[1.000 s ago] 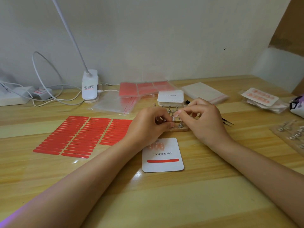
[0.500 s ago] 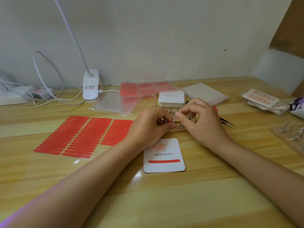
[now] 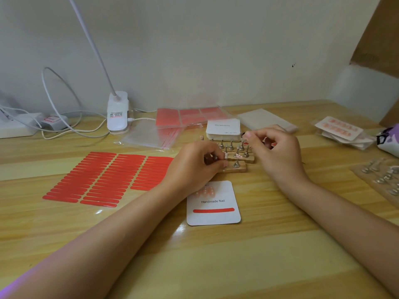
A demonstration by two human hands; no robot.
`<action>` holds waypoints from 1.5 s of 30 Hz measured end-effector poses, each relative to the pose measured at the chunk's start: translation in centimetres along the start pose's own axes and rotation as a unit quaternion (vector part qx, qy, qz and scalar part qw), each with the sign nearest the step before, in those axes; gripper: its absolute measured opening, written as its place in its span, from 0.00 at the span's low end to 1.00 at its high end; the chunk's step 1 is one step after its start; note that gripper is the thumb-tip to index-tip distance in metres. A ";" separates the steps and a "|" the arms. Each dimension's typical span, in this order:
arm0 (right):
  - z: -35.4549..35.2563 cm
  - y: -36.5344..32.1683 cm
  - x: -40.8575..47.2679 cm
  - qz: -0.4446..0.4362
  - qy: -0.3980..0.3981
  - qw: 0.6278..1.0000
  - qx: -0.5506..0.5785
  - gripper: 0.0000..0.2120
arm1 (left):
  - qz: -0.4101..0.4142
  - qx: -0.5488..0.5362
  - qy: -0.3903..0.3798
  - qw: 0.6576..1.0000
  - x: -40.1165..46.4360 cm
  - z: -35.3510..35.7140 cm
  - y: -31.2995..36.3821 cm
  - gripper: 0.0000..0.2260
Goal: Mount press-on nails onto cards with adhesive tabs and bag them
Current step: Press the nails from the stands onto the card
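- At centre frame, on the wooden tabletop [image 3: 237,266], the left hand [image 3: 194,167] has its grip curled at the near edge of the wooden nail stand [image 3: 236,167], pinching a small pale press-on nail [image 3: 226,156] between thumb and fingertips.
- The right hand [image 3: 274,152] is raised just above the stand's far right side, its grip pinched together at thumb and forefinger; whether anything sits in that pinch I cannot tell.
- Just below the stand lies a white card [image 3: 213,203] printed "Handmade Nail", with a red adhesive strip [image 3: 213,210] across it and pink nails partly hidden under the left wrist.
- Left of centre, a sheet of red adhesive tabs [image 3: 108,178] lies flat, its right edge under the left forearm.
- Behind the stand sits a stack of blank cards [image 3: 223,130]; clear bags [image 3: 149,137] lie to its left, more red sheets [image 3: 185,116] behind it.
- Far right: bagged finished sets [image 3: 341,130].
- Open wood runs along the whole bottom of the frame, between and beneath both forearms.
- Upper left: a white clip lamp [image 3: 117,113], cables and a power strip [image 3: 17,126] against a plain grey wall [image 3: 216,50].
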State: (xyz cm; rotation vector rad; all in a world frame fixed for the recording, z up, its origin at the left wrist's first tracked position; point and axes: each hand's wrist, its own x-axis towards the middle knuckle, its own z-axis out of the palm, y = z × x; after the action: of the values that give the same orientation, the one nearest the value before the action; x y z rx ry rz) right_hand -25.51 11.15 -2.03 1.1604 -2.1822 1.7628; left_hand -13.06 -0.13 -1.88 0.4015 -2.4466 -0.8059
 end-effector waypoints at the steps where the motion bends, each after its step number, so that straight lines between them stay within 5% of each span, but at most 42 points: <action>1: 0.0 0.0 0.0 0.002 -0.007 1.000 0.007 0.03 | -0.002 0.005 -0.007 1.000 0.0 -0.1 0.0 0.03; 12: 0.1 -0.8 -0.7 -0.042 -0.038 0.998 0.039 0.03 | 0.020 -0.007 0.070 0.997 0.2 -1.6 1.2 0.07; 23: 0.1 -1.7 -1.8 -0.145 -0.034 0.988 0.030 0.09 | -0.055 -0.161 0.006 0.985 0.2 -1.5 2.4 0.05; 33: 0.3 -1.7 -2.0 -0.154 -0.032 0.988 0.006 0.06 | -0.050 -0.077 0.067 0.993 -0.3 -1.0 3.0 0.07; 39: 0.3 -1.8 -2.1 -0.148 -0.026 0.988 0.020 0.07 | 0.006 0.063 0.108 0.992 -0.4 -1.2 2.6 0.09; 45: 0.2 -1.6 -1.9 -0.100 -0.028 0.994 0.039 0.06 | -0.019 -0.023 0.075 0.997 0.3 -2.5 1.4 0.04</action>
State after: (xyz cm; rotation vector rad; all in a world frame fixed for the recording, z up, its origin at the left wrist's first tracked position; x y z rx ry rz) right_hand -23.12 11.84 -1.83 1.4080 -1.9622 1.7646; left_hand -12.03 -0.29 0.84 0.4747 -2.2837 -0.8168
